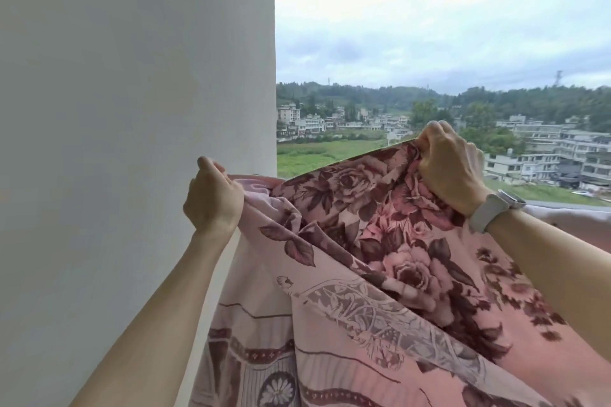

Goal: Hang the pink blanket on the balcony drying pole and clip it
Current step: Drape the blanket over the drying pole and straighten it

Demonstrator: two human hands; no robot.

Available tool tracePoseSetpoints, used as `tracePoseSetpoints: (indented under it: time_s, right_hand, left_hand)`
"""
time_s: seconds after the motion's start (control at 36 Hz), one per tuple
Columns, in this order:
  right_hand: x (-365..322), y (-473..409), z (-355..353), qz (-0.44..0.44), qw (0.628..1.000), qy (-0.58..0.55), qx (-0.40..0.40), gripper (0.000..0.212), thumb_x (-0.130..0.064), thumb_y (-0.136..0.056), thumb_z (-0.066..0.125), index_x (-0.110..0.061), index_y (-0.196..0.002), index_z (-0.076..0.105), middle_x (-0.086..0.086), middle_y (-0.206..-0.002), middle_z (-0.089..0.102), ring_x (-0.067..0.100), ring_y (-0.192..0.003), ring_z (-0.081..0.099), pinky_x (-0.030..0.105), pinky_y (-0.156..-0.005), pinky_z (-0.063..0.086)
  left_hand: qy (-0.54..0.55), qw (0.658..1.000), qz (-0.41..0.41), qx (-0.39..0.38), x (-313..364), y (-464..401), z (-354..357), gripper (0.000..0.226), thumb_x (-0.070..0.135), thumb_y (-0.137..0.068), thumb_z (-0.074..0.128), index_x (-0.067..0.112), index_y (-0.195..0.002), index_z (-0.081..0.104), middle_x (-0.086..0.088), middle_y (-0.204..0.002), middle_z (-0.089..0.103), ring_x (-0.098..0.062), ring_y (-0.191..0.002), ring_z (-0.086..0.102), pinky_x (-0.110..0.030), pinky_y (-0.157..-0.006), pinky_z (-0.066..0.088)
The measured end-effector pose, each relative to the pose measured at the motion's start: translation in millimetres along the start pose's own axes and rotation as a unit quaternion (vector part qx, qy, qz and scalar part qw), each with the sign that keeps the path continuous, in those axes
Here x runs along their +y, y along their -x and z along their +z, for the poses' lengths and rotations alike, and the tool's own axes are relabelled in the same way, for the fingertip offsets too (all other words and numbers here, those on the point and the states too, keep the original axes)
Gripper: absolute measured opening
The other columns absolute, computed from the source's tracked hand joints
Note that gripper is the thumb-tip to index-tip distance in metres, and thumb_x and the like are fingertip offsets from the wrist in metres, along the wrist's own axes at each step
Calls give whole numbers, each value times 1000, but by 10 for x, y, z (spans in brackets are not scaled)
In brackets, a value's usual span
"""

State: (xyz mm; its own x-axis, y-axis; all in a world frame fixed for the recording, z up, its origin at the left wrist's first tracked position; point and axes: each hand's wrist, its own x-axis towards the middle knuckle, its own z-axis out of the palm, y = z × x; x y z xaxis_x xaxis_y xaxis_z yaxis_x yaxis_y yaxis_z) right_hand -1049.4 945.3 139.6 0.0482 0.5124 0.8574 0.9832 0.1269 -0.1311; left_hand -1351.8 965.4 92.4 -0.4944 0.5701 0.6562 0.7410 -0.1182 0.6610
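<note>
From the head camera, both hands are raised in front of a white wall (pixel 132 109) that fills the left half of the frame. The pink blanket (pixel 380 258) spreads across the lower centre and lower right, held up by its top edge. It is printed with large dark-red roses and leaves, and a paler border with scrollwork and a daisy-like motif runs along the bottom of the frame.

The left hand (pixel 213 196), at centre left just beside the wall's edge, has its fingers curled into a fist around a bunched part of the blanket's upper edge, where a plain paler pink side of the cloth shows. The right hand (pixel 449 165), at centre right and a little higher, grips the same edge with curled fingers, the cloth gathered into folds under its knuckles. Between the two hands the edge runs taut in a rising line. A pale watch (pixel 489 208) sits on the right wrist.

Behind, in the right half, lie green fields, white multi-storey buildings (pixel 545 155), wooded hills and a cloudy sky. The drying pole cannot be made out.
</note>
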Motion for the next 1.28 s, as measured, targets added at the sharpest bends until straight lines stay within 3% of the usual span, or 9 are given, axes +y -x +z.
tracePoseSetpoints:
  time_s: [0.17,0.28,0.33,0.42,0.56,0.86,0.97,1.11,1.28]
  right_hand:
    - [246,25,-258,3,1000,20,23,8,0,-88,44,-5,-89,49,9,-91,55,23,-56,43,23,-48,19]
    - [368,15,-401,0,999,24,35,9,1,-87,45,-5,-90,50,10,-93,56,25,-56,46,25,-53,26]
    - [511,-9,-484,17,998,30,45,7,0,-87,46,-5,-90,50,10,-92,57,27,-58,49,26,-54,28]
    - [768,-35,-637,43,996,42,68,7,0,-87,46,-6,-89,49,11,-90,56,28,-59,51,28,-55,32]
    - [1203,-176,-1004,83,989,59,105,8,0,-88,44,-4,-90,51,11,-91,58,25,-60,49,27,-54,31]
    - [2572,-113,-1676,148,963,190,122,15,-6,-92,44,-6,-86,57,13,-87,64,20,-54,44,18,-47,20]
    - [2724,118,-1408,183,969,167,-19,13,-12,-84,50,-17,-73,53,9,-73,64,28,-70,61,34,-64,47]
    - [2210,153,-1332,210,935,208,-196,14,-16,-81,48,-16,-77,62,1,-79,60,24,-81,58,38,-86,38]
    - [1312,183,-1065,14,989,76,-127,39,-12,-85,45,-19,-122,56,3,-129,55,22,-114,51,42,-99,34]
  left_hand:
    - [-28,980,189,-49,442,205,76,36,15,-88,48,15,-124,53,-11,-127,49,-29,-122,40,-51,-106,24]
    - [-50,907,371,-194,978,383,213,44,37,-94,43,20,-135,43,1,-138,48,-18,-126,43,-45,-113,21]
    - [-35,885,370,-282,1175,453,295,42,32,-95,44,20,-135,42,0,-135,50,-23,-120,50,-43,-103,38]
    - [-20,904,354,-239,1418,491,379,27,17,-92,45,16,-118,55,-11,-106,66,-31,-92,62,-39,-75,50]
    - [18,906,393,-159,2061,555,421,14,6,-92,43,7,-92,57,-5,-68,58,-22,-59,54,-26,-51,32]
    - [36,830,504,-236,3354,1351,576,19,21,-95,43,10,-100,57,-5,-81,60,-24,-77,62,-36,-71,51]
    - [-118,804,524,-255,3054,1313,627,32,41,-96,39,18,-113,53,-5,-106,61,-24,-100,57,-41,-95,41]
    - [-153,819,439,-335,2529,1237,719,31,37,-95,40,19,-109,61,-5,-117,62,-25,-107,57,-37,-89,45]
    - [-27,889,372,-266,2147,1382,764,31,28,-95,38,11,-88,63,-9,-93,66,-27,-88,61,-33,-71,45]
